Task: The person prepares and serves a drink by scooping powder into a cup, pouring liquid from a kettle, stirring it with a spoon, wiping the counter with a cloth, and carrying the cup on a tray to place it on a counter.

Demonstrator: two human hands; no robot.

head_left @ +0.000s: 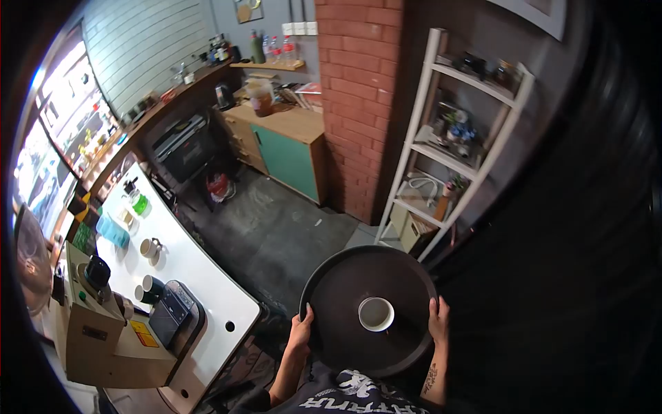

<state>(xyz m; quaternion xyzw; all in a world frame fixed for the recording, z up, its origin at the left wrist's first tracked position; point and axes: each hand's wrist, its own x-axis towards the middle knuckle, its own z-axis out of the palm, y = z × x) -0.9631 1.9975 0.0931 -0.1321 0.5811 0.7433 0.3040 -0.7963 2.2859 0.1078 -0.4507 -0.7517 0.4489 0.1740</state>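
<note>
A round dark tray (345, 276) is held level in front of my body. My left hand (301, 328) grips its left rim, thumb on top. On the opposite side my right hand (438, 319) holds the right rim, with its other fingers mostly hidden under the edge. One white cup (376, 314) stands upright near the middle of the tray, and neither hand touches it. The inside of the cup looks pale; whether it holds anything is too small to tell.
To the left is a white table (221, 297) with cups (149, 248), a black scale (170, 316) and a beige machine (110, 345). A ladder shelf (441, 162) leans beyond the tray, beside a brick pillar (355, 103). A green-doored cabinet (286, 162) stands farther back.
</note>
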